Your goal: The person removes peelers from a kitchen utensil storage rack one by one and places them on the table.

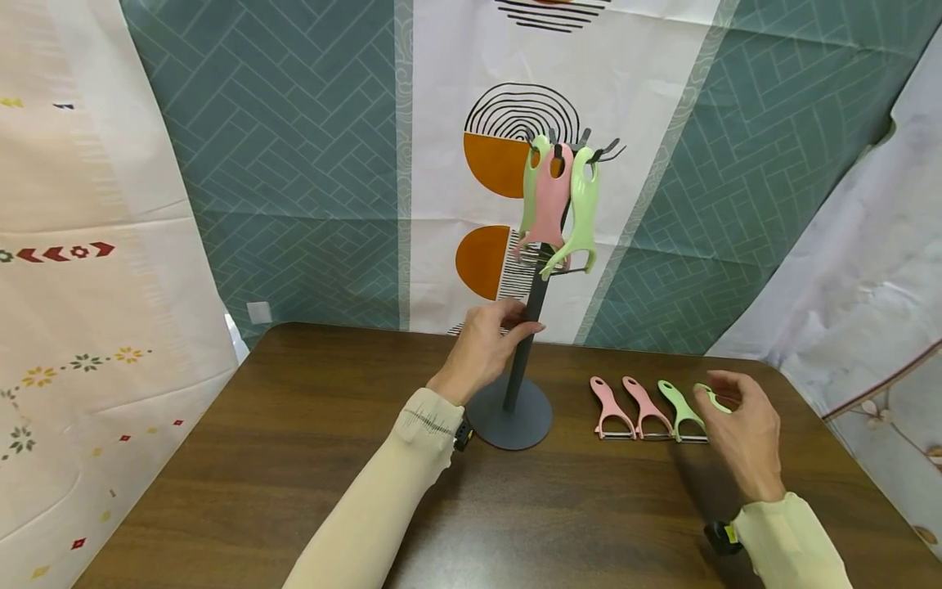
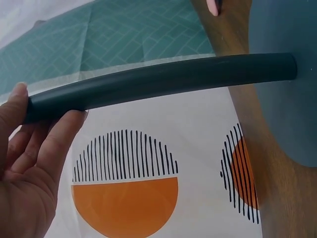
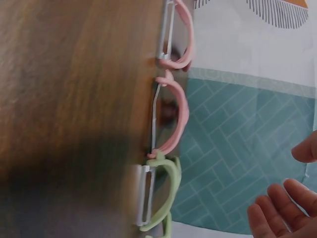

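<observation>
My left hand [image 1: 482, 343] grips the dark upright pole [image 1: 521, 360] of a stand, thumb on one side and fingers on the other. In the left wrist view the pole [image 2: 163, 82] runs from the fingers to the round base. Green and pink peelers hang from hooks at the top, among them a pink peeler [image 1: 552, 196] and a green peeler [image 1: 585, 204]. Over the right end of a row of peelers hovers my right hand [image 1: 746, 429], which partly hides the last green peeler [image 1: 712, 397]. In the right wrist view its thumb and fingers are apart with nothing between them.
Beside the stand's round base [image 1: 509, 425], two pink peelers [image 1: 609, 409] and a green peeler [image 1: 680, 411] lie on the brown table [image 1: 294, 491], blades toward the near edge. Bare hooks [image 1: 609, 152] jut out at the stand's top right. Patterned cloth [image 1: 294, 164] hangs behind the table.
</observation>
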`<state>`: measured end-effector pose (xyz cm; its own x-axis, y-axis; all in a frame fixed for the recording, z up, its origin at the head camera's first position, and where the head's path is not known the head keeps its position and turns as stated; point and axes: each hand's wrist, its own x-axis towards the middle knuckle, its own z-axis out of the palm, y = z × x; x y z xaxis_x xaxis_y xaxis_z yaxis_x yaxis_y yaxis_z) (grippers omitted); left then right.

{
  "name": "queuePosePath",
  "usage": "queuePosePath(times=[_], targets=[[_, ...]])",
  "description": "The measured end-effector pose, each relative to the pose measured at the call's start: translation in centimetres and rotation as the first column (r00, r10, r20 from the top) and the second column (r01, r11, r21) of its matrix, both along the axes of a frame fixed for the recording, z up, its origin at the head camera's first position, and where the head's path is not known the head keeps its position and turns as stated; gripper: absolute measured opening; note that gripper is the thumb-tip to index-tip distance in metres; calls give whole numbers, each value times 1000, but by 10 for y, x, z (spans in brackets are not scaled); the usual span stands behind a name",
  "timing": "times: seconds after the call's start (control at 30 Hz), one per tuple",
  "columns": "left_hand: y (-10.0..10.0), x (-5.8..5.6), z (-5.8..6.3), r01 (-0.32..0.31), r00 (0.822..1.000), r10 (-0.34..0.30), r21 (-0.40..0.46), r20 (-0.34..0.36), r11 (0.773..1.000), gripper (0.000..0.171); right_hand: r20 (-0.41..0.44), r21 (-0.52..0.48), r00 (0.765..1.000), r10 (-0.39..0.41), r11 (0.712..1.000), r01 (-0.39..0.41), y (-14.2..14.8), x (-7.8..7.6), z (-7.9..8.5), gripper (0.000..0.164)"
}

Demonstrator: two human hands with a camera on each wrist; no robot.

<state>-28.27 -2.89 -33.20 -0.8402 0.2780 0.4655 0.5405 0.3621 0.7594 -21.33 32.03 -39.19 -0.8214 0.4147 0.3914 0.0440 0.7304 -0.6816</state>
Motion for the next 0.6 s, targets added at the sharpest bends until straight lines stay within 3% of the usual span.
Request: queuePosePath(times=[0.6], targets=[[-4,2,2,-3,1000,4,-7,20,1000,21,-92,-87,995,43,995,-51,-24,-4,17,38]])
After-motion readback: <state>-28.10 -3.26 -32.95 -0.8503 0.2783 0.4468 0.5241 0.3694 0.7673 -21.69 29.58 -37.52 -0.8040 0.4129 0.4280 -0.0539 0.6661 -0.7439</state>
